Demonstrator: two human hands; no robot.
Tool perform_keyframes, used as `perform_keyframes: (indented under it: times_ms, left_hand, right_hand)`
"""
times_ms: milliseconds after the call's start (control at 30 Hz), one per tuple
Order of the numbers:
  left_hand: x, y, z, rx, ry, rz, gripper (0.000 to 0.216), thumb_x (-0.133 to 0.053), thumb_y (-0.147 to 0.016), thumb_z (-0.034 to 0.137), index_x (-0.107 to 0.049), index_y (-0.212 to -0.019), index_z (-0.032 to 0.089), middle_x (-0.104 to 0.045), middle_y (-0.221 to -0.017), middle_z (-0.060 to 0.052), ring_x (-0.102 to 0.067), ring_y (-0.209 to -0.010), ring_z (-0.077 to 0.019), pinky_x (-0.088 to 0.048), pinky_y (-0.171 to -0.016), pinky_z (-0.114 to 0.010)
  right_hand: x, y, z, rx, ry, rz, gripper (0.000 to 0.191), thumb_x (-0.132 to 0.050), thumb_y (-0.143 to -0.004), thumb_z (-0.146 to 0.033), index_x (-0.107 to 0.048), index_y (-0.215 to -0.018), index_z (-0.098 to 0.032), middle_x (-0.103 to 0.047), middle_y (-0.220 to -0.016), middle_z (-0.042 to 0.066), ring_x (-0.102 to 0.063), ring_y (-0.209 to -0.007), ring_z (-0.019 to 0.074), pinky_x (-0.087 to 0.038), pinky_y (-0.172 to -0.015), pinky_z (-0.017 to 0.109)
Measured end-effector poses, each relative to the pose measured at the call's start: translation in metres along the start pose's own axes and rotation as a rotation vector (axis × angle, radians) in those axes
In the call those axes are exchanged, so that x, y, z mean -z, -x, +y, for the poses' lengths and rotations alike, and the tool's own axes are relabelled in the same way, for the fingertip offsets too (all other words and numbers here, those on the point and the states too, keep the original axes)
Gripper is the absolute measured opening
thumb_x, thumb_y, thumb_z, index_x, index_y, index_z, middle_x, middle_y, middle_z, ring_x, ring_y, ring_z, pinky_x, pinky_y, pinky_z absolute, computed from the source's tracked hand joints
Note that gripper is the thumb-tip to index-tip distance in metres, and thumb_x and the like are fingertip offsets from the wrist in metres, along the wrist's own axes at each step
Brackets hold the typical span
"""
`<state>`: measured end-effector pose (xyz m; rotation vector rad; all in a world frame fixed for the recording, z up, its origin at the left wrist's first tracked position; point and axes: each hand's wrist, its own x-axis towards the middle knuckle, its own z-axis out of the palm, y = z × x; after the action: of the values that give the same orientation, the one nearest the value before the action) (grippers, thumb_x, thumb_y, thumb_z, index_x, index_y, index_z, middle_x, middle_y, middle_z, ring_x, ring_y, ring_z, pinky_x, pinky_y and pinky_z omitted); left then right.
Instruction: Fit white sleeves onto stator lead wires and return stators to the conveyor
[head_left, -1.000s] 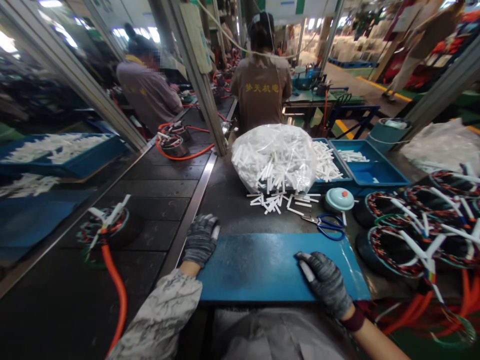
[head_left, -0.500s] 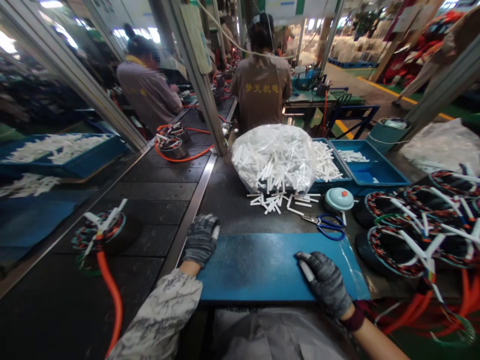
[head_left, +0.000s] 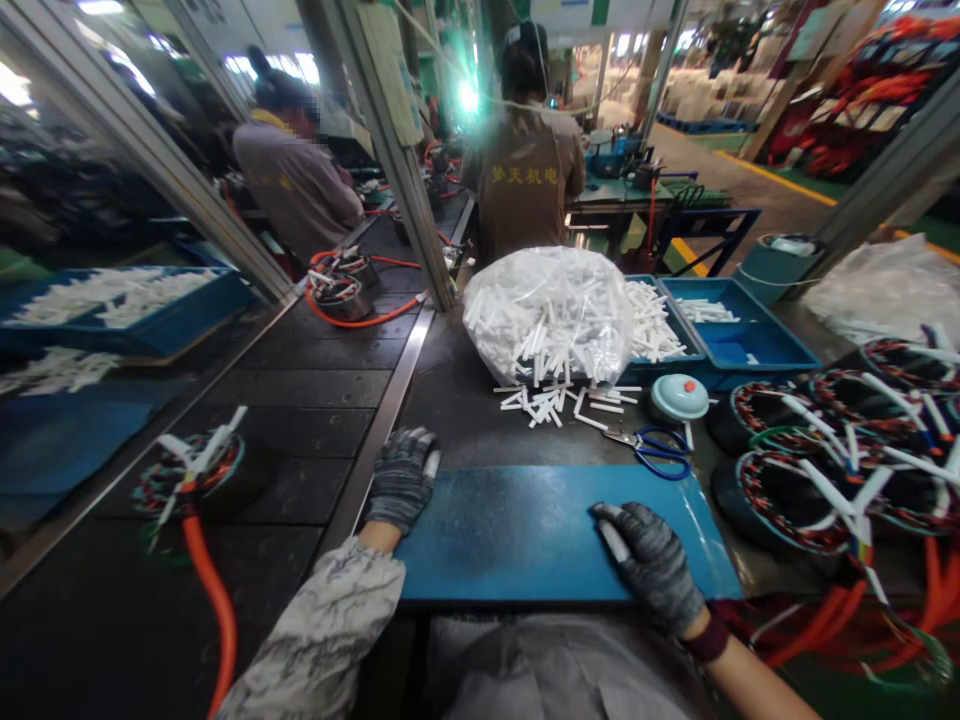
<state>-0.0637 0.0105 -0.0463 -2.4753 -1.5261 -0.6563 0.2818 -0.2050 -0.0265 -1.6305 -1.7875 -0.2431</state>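
Both my hands wear grey striped gloves and rest on the bench. My left hand (head_left: 405, 480) lies over the left edge of a blue mat (head_left: 517, 530), beside the metal rail, fingers forward and nothing held. My right hand (head_left: 651, 560) rests on the mat's right part, fingers loosely bent, thumb apart, with nothing visible in it. Beyond the mat lie blue-handled scissors (head_left: 661, 455), and loose white tubes (head_left: 547, 408) have spilled from a clear plastic bag (head_left: 551, 310). Right of my right hand stand several wound motor stators (head_left: 787, 500) with white-sleeved leads and orange cables.
On the conveyor (head_left: 300, 400) at left sits another stator (head_left: 195, 475) with an orange cable (head_left: 214, 590); more are further up. A round light-blue lidded container (head_left: 679, 398) and blue bins (head_left: 776, 345) stand at the back right. Metal posts (head_left: 390, 150) rise ahead; two co-workers are beyond.
The near stator on the conveyor has shifted slightly left and toward me. A bright greenish light has appeared in the background, and a walking person at far right has left view. My hands stay put.
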Motion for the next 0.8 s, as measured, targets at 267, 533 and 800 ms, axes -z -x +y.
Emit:
perform_keyframes:
  times_ms: [267, 533, 800]
  left_hand:
    - [0.0, 0.0007, 0.0006, 0.002, -0.013, 0.004, 0.032, -0.047, -0.099, 0.031, -0.071, -0.115, 0.019, -0.072, -0.126, -0.011, -0.061, -0.123, -0.0284, -0.041, -0.117, -0.045]
    - [0.0002, -0.0001, 0.0002, -0.003, -0.011, 0.001, 0.032, -0.047, -0.099, 0.031, -0.072, -0.114, 0.02, -0.072, -0.126, -0.011, -0.061, -0.123, -0.029, -0.041, -0.117, -0.046]
    - [0.0019, -0.0012, 0.0009, -0.005, 0.0, 0.003, 0.034, -0.045, -0.099, 0.032, -0.072, -0.114, 0.018, -0.072, -0.126, -0.012, -0.062, -0.122, -0.0302, -0.043, -0.115, -0.048]
  right_hand:
    - [0.0017, -0.0029, -0.0014, 0.018, 0.009, 0.011, 0.027, -0.052, -0.105, -0.031, -0.076, -0.105, -0.02, -0.078, -0.086, 0.005, -0.072, -0.075, 0.0169, -0.057, -0.074, 0.027]
    - [0.0017, -0.0024, -0.0014, 0.005, 0.013, -0.003, 0.028, -0.051, -0.105, -0.034, -0.076, -0.105, -0.021, -0.078, -0.086, 0.004, -0.073, -0.075, 0.017, -0.058, -0.074, 0.027]
    - [0.0023, -0.0024, -0.0017, -0.001, 0.0, -0.009, 0.027, -0.051, -0.105, -0.032, -0.076, -0.106, -0.021, -0.077, -0.086, 0.004, -0.072, -0.075, 0.0168, -0.057, -0.075, 0.027]
